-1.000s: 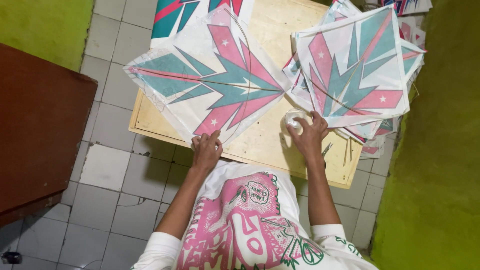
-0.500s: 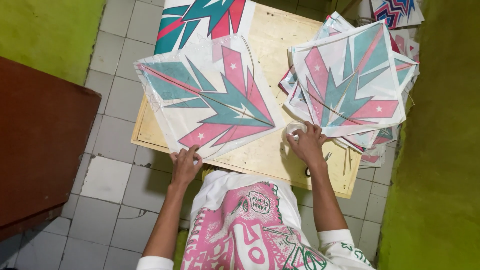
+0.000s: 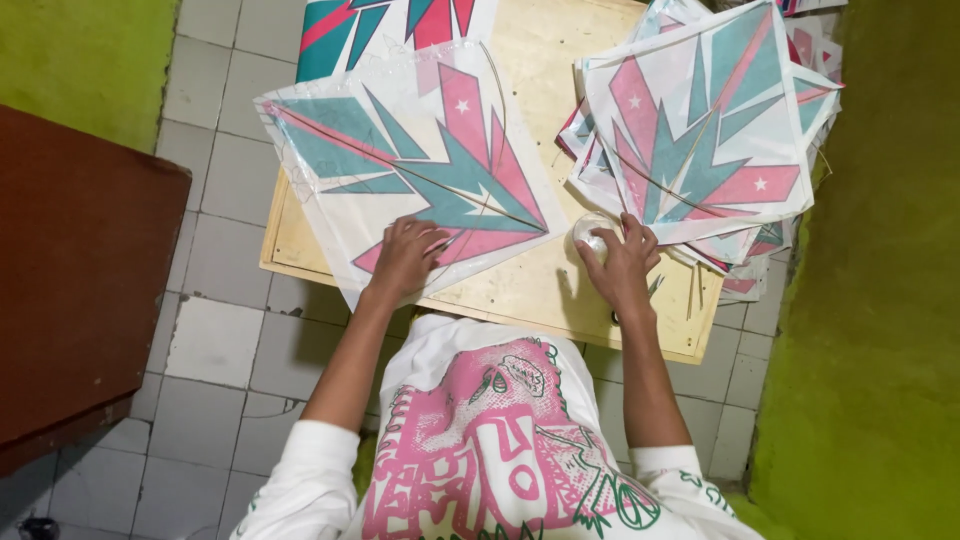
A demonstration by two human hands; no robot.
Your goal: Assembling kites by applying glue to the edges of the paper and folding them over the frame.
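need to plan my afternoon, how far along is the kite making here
Done: a stack of finished kites lies on the board's right side. In hand: the left hand presses one kite flat while the right hand rests on a small clear container. Left: another printed sheet waits above.

Single head-worn view, looking steeply down from above

The camera sits over the person's own torso, facing down and forward past the left hand (image 3: 405,258) and right hand (image 3: 622,265); the board (image 3: 520,285) lies beyond them, floor tiles (image 3: 215,340) left of the left hand.
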